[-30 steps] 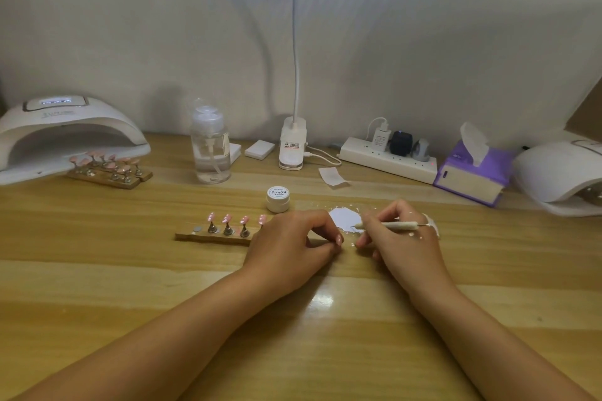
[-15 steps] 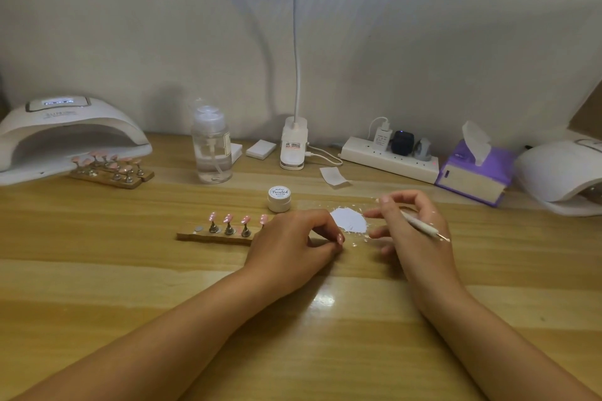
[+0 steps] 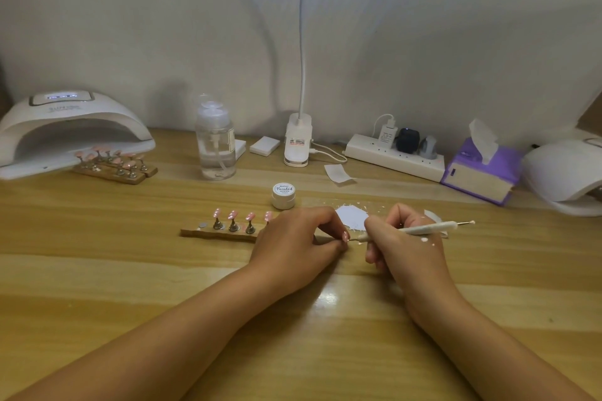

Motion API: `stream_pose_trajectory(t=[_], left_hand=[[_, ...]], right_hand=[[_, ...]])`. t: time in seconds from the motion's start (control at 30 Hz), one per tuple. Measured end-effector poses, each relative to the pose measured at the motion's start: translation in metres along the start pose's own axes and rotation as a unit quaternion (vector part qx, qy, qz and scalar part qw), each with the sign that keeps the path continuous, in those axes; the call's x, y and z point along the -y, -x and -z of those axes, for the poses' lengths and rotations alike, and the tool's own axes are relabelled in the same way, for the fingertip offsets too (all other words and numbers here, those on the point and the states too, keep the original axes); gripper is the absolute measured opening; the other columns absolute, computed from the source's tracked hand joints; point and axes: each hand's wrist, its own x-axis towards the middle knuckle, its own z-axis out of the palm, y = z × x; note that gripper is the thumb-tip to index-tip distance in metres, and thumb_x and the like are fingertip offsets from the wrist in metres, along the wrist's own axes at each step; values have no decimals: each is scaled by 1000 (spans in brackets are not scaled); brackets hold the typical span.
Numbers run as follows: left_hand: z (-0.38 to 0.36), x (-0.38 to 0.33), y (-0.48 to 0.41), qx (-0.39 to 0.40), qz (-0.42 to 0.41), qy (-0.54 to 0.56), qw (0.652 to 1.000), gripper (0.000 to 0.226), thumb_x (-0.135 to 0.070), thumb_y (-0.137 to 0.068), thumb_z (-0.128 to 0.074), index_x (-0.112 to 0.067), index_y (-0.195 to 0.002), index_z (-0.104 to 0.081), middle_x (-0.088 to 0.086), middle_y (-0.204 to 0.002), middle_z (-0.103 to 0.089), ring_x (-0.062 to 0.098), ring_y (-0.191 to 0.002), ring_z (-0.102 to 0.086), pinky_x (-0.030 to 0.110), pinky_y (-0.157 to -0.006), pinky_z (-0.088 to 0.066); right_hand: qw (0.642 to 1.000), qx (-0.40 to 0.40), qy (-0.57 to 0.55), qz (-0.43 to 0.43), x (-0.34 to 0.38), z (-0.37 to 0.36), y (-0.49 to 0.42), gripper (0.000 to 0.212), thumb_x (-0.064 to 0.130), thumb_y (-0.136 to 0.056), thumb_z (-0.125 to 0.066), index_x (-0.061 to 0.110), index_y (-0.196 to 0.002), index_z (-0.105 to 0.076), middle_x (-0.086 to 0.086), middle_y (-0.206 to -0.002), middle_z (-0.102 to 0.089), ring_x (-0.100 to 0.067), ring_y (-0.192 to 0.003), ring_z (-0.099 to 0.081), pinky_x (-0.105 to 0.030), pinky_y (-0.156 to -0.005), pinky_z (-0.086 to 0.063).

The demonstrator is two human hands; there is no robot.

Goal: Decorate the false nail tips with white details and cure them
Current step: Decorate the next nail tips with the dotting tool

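Note:
A wooden holder strip (image 3: 208,233) at the table's middle carries several pink nail tips (image 3: 233,214) on metal stands. My left hand (image 3: 294,242) pinches one small pink nail tip (image 3: 345,236) between thumb and forefinger, just right of the strip. My right hand (image 3: 402,242) grips a white dotting pen (image 3: 426,228); its fine end touches that pinched tip. A patch of white gel (image 3: 351,215) lies on the table behind both hands, with a small white gel jar (image 3: 282,195) beyond it. White spots mark the back of my right hand.
A white curing lamp (image 3: 65,130) stands at the far left with more pink tips on wooden strips (image 3: 114,166) in front. A clear pump bottle (image 3: 215,140), desk lamp base (image 3: 298,143), power strip (image 3: 394,155), purple tissue box (image 3: 482,172) and second lamp (image 3: 563,176) line the back.
My right hand drew back from the white gel patch and turned the pen, bringing its fine end to the tip pinched in my left hand. The left hand stayed put.

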Motion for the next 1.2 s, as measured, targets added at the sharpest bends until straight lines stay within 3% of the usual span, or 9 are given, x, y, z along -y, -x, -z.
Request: stream_pose_trajectory(t=[0.57, 0.7, 0.87, 0.97, 1.07, 1.2], left_hand=[[0, -2, 0, 1, 13, -1, 1000, 9, -35, -84, -71, -40, -80, -64, -29, -86, -66, -11, -65, -53, 23, -61, -35], [0, -2, 0, 3, 11, 3, 1000, 7, -34, -83, -70, -38, -81, -65, -28, -83, -66, -12, -66, -52, 23, -62, -35], [1, -2, 1, 2, 8, 4, 1000, 9, -34, -83, -70, -39, -79, -64, -29, -83, -65, -12, -65, -53, 22, -60, -34], [1, -2, 1, 4, 6, 9, 1000, 12, -33, -84, -70, -40, -78, -63, -29, -87, -67, -15, -66, -53, 21, -60, -34], [1, -2, 0, 8, 5, 8, 1000, 15, -34, -85, -70, -43, -77, -62, -30, -89, -68, -15, -66, -53, 21, -60, -34], [0, -2, 0, 5, 7, 9, 1000, 13, -34, -85, -71, -41, -78, -64, -30, -88, -67, -14, -66, -54, 21, -61, -35]], right_hand=[[1000, 3, 18, 11, -4, 0, -1, 33, 11, -75, -62, 24, -51, -46, -9, -47, -61, -14, -43, -44, -28, -50, -35], [1000, 5, 14, 8, -3, -1, -1, 25, 18, -69, -62, 23, -52, -44, -9, -48, -60, -14, -43, -43, -29, -50, -34], [1000, -5, 3, 16, -4, 0, -1, 33, 9, -77, -62, 22, -52, -44, -9, -47, -59, -12, -41, -44, -25, -46, -36], [998, -36, -29, 42, -2, 3, -3, 29, 16, -87, -68, 18, -65, -49, -5, -45, -54, -8, -37, -43, -18, -38, -34], [995, -41, 17, 89, 0, 7, -7, 31, 37, -91, -69, 13, -83, -52, -2, -49, -57, -8, -42, -51, -20, -44, -41], [993, -41, 68, 86, -1, 15, -18, 22, 36, -93, -66, 14, -90, -62, -2, -67, -73, -8, -49, -61, -19, -47, -44]])
